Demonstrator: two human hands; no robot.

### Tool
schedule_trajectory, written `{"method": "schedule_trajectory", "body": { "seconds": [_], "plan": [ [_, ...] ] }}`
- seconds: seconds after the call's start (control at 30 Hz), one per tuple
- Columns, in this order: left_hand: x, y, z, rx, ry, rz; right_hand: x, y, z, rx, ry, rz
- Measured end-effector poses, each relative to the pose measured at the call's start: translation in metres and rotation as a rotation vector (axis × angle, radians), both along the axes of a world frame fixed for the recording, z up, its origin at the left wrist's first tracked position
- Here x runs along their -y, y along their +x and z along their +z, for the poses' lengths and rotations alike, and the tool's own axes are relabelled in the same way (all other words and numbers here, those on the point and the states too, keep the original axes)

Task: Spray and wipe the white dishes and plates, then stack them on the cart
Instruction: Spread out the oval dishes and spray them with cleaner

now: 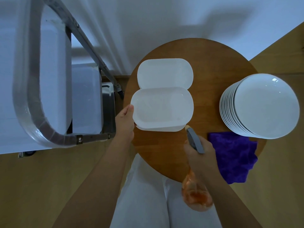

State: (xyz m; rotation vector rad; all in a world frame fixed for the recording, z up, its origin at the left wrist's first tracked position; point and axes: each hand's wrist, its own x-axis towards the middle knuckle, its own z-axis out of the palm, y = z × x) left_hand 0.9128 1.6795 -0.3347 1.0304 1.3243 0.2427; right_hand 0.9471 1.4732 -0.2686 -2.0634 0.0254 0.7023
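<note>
Your left hand is gripping the dish lying crosswise; your right hand is clutching the spray bottle, nozzle aiming at it

The scene is dimly and evenly lit, with a cool bluish cast laid over the white wall and the white surfaces. Soft, blurred shadows are thrown on the wall above the round wooden table, suggesting a light from behind and above the viewer. Small bright glints are seen on the top plate of the stack of round white plates and on the curved metal tube handle of the cart. Strong wide-angle distortion is shown: straight lines are bowed toward the edges and the forearms are stretched at the bottom. The translucent orange spray bottle is rendered soft and smeared. The centre is kept reasonably sharp, though fine detail is muted.
</note>
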Motion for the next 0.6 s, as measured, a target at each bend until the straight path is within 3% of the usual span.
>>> {"method": "schedule_trajectory", "body": {
  "seconds": [0.23,0.37,0.6],
  "plan": [
    [0.006,0.005,0.002,0.006,-0.025,0.004,-0.017,-0.025,0.013,-0.124,0.101,0.363],
    [0.008,0.009,0.003,-0.002,-0.024,0.02,-0.025,-0.031,0.009,-0.116,0.044,0.33],
    [-0.002,0.019,0.005,-0.01,0.004,0.054,-0.007,-0.017,0.005,-0.087,0.079,0.091]
  ]
}}
